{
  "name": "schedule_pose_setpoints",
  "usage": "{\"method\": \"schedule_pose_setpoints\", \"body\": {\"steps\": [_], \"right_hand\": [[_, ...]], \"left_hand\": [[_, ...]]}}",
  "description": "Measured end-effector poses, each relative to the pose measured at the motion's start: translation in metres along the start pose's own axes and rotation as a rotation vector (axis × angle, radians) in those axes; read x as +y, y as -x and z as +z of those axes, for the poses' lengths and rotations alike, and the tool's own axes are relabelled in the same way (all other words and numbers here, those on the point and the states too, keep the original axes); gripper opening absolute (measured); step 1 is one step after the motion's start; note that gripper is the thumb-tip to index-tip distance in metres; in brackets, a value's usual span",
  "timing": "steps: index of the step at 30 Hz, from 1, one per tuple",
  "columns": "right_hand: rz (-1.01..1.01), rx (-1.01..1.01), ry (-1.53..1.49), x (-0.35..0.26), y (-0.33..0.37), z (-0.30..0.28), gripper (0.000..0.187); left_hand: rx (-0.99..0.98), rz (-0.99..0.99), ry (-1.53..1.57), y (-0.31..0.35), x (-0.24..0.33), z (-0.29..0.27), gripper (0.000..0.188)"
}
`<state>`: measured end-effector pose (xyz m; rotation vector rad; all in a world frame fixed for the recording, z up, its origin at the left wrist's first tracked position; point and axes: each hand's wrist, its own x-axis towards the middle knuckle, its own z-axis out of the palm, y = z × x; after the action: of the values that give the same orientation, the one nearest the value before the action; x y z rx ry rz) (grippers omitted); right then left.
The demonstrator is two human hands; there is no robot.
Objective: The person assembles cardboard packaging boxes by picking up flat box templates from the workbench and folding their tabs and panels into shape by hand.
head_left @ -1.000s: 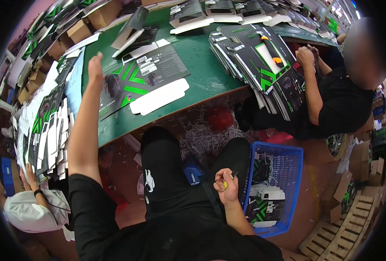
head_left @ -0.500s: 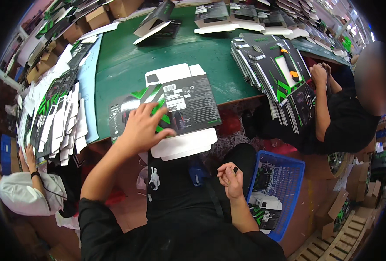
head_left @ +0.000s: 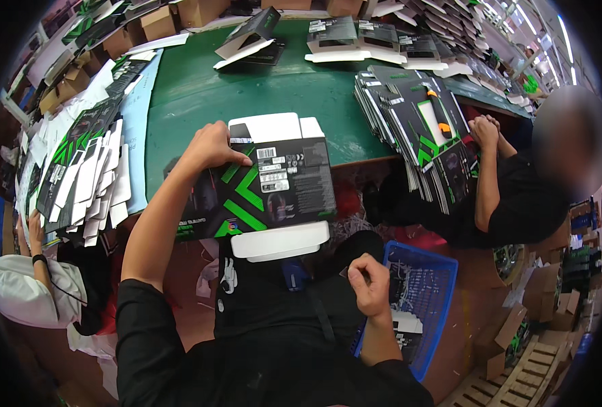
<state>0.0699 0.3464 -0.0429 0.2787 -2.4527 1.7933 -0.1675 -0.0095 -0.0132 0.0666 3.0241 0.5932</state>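
Observation:
A flat, unfolded black carton (head_left: 301, 183) with green stripes and white flaps lies at the near edge of the green table, its near flap jutting out over my lap. My left hand (head_left: 209, 148) grips its far left part, the thumb on the printed face and the fingers toward the far edge; some fingertips are hidden. Over my right thigh, apart from the carton, my right hand (head_left: 370, 283) is closed with curled fingers. A tiny thing seems to show at its fingertips, too small to name.
A tall stack of flat cartons (head_left: 389, 102) with an orange-and-black cutter (head_left: 437, 112) stands right, by a seated person (head_left: 518, 183). More cartons (head_left: 87, 183) pile up left near another person's hand. Folded cartons (head_left: 331, 37) line the back. A blue basket (head_left: 443, 298) sits beside my right leg.
My left hand has gone from lying spread on the carton to holding its far left part. The carton has shifted slightly. My right hand stays low, fingers still curled.

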Motion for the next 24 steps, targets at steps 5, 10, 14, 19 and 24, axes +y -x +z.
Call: {"method": "schedule_pose_setpoints", "body": {"steps": [5, 10, 14, 19, 24], "right_hand": [[-0.444, -0.034, 0.300, -0.045, -0.048, -0.015, 0.014], [-0.902, 0.011, 0.676, -0.088, -0.094, -0.009, 0.022], [-1.077, 0.035, 0.825, -0.093, -0.116, -0.002, 0.018], [-1.099, -0.019, 0.907, -0.090, -0.107, -0.003, 0.017], [-1.056, -0.161, 0.804, -0.091, -0.098, -0.001, 0.023]], "left_hand": [[0.047, 0.178, 0.115, 0.051, 0.049, -0.017, 0.068], [-0.037, 0.550, 0.103, 0.109, 0.110, -0.048, 0.072], [-0.155, 0.668, 0.067, 0.136, 0.127, -0.058, 0.089], [-0.203, 0.699, 0.026, 0.148, 0.134, -0.063, 0.102], [-0.390, 0.743, 0.103, 0.151, 0.135, -0.057, 0.104]]}}
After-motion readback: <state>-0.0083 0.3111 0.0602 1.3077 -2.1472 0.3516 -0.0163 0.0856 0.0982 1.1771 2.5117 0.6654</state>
